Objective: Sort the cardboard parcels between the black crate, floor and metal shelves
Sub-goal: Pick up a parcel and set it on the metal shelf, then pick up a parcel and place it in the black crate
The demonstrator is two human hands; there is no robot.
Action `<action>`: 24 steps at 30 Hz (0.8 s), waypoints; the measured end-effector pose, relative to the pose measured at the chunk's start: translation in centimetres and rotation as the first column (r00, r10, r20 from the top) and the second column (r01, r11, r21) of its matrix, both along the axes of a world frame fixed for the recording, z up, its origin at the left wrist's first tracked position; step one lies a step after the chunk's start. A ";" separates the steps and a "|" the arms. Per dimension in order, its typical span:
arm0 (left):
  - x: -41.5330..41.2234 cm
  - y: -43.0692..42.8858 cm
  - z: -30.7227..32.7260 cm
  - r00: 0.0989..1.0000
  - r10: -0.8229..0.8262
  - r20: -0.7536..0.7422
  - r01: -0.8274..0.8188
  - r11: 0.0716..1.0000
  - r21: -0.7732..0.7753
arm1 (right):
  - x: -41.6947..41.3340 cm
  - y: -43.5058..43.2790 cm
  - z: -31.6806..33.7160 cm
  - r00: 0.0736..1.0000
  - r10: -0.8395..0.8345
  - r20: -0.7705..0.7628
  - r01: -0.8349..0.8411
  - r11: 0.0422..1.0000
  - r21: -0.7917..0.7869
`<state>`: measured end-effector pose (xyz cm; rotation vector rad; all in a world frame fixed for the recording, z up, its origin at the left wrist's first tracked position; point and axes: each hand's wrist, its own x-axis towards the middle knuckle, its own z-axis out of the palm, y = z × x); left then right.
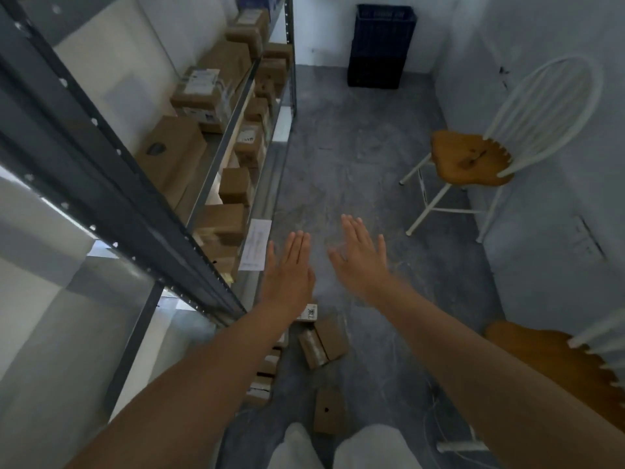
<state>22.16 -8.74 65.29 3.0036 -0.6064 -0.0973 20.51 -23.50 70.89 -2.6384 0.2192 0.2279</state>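
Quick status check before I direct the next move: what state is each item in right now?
Left hand: open, flat, empty.
Right hand: open, fingers spread, empty.
Black crate: standing on end against the far wall.
Metal shelves: stocked with parcels.
Floor parcels: lying loose near the feet.
Chair: upright, seat bare.

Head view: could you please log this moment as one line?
left hand open, empty | right hand open, empty | parcels on floor near feet | black crate at far wall | metal shelves stocked
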 end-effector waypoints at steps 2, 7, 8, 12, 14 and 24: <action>0.3 -0.6 -1.6 0.999 -0.021 -0.050 0.020 1.000 -0.012 | 0.6 -0.5 -1.5 0.998 -0.016 -0.056 0.017 1.000 0.009; 2.2 -1.1 -5.2 0.985 -0.041 -0.165 0.040 0.999 -0.009 | 2.4 -2.7 -7.1 0.966 -0.147 -0.214 0.172 0.980 0.101; 2.7 -1.3 -6.1 0.983 -0.044 -0.178 0.044 0.999 -0.002 | 2.7 -3.1 -8.6 0.960 -0.159 -0.231 0.189 0.975 0.117; 4.7 -1.9 -11.7 0.972 0.000 -0.234 0.013 0.998 0.053 | 3.2 -4.9 -17.7 0.930 -0.185 -0.316 0.261 0.941 0.216; 5.4 -2.2 -15.3 0.960 0.028 -0.279 -0.012 0.998 0.060 | 2.8 -5.9 -23.1 0.899 -0.208 -0.385 0.311 0.922 0.229; 7.4 -5.0 -39.4 0.821 0.189 -0.539 -0.153 0.982 0.111 | 1.0 -10.6 -48.2 0.664 -0.375 -0.647 0.591 0.793 0.147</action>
